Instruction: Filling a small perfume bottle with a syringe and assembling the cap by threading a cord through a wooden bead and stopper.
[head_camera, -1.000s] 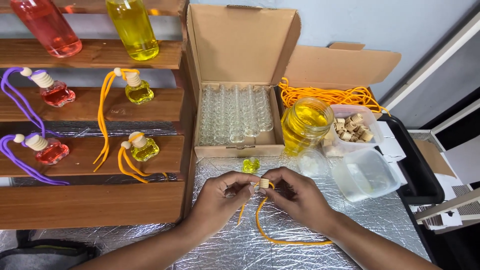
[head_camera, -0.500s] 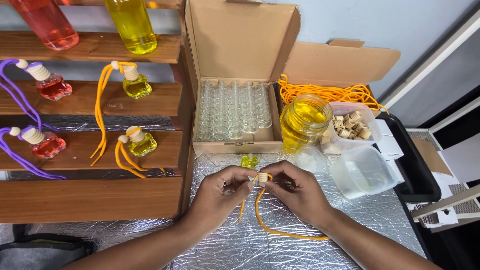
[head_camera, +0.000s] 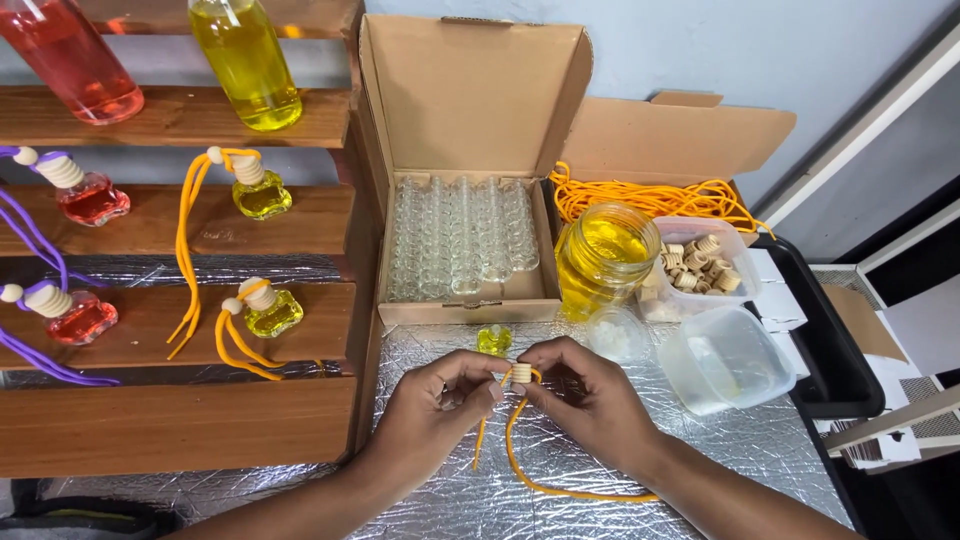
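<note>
both hands meet over the foil-covered tabletop (head_camera: 600, 470), low and close to the body, where fine work is easiest to see. the left hand (head_camera: 432, 400) and right hand (head_camera: 590, 400) each close a fingertip grip on the small wooden cap (head_camera: 521, 373), pinching it from opposite sides so it stays steady. the orange cord (head_camera: 540, 478) hangs from the cap and loops loosely on the foil toward the right forearm. a small yellow-filled bottle (head_camera: 494, 340) stands just beyond the fingers, within easy reach. the box of empty glass bottles (head_camera: 462, 240), the jar of yellow liquid (head_camera: 605, 258) and the tub of caps (head_camera: 700, 268) sit behind.
</note>
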